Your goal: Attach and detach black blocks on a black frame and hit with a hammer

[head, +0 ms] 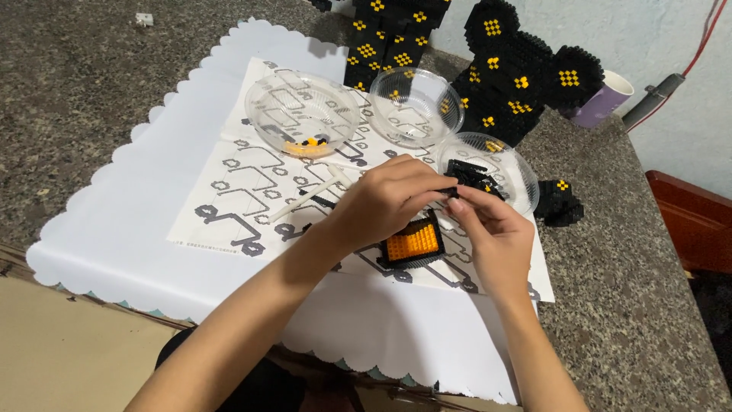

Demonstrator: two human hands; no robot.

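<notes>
Both hands meet over the printed instruction sheet [244,191], and between them sits a small black brick piece [448,191], pinched from both sides. The left hand [385,200] curls over from the left, its fingers [427,185] clenched around the piece; the right hand [494,233] comes up from below, thumb and forefinger tips pressed to the same piece. How the piece sits between the fingertips is too small to make out. Just beneath the hands, lying on the sheet, is a square black-framed brick panel [412,243] with an orange studded middle, partly covered by the left hand. Just left of the hands a slim white tool [309,200] rests on the sheet at a slant. Three clear plastic bowls stand along the sheet's far edge: the left bowl [303,114] holds a small heap of orange and black bits, the middle bowl [416,107] looks nearly bare, and the right bowl [488,172], just beyond the hands, holds black bricks. Behind them stands a large black brick figure [507,72] dotted with yellow squares, and a smaller black brick chunk [559,202] lies on the speckled stone counter [633,305] to the right. A white scalloped paper mat [137,229] lies under the sheet, and a purple cup [602,99] stands at the back.
</notes>
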